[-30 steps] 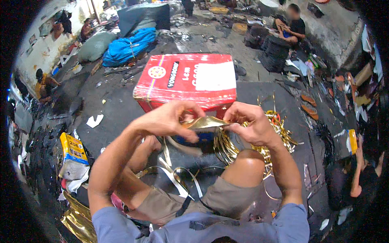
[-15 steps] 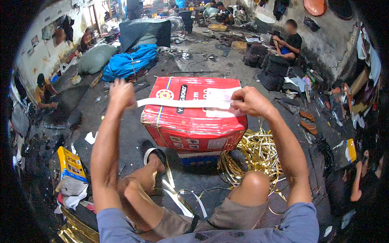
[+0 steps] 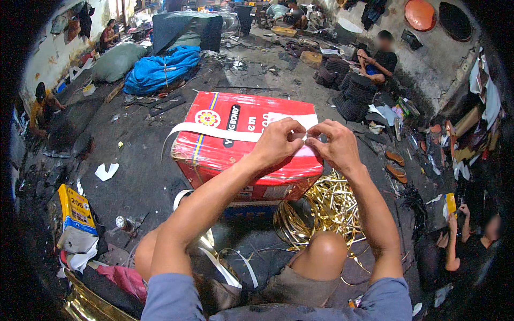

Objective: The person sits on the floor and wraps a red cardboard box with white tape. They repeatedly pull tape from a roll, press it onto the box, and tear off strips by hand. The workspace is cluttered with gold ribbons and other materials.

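Observation:
A red cardboard box (image 3: 243, 104) wrapped in shiny plastic stands in front of my knees. A long white strip (image 3: 214, 130) lies across its top, and the strip's left end curls down past the box's left edge. Over the right part of the box, my left hand (image 3: 279, 142) and my right hand (image 3: 336, 143) meet, fingertips almost touching. Both are closed in a pinch at the strip's right end, where a small white bit shows between them. Beneath my hands is a pale sheet (image 3: 306, 152) on the box top, partly covered.
A heap of gold strips (image 3: 334, 206) lies beside my right knee. On the left are a yellow packet (image 3: 76, 206) and a white scrap (image 3: 106, 171). Brown sandals (image 3: 396, 166) lie to the right. Several other people sit around the room. Further off lies a blue bundle (image 3: 160, 70).
My left hand has let go of the strip's left end and moved right to meet my right hand. That end now hangs loose. The view has shifted slightly.

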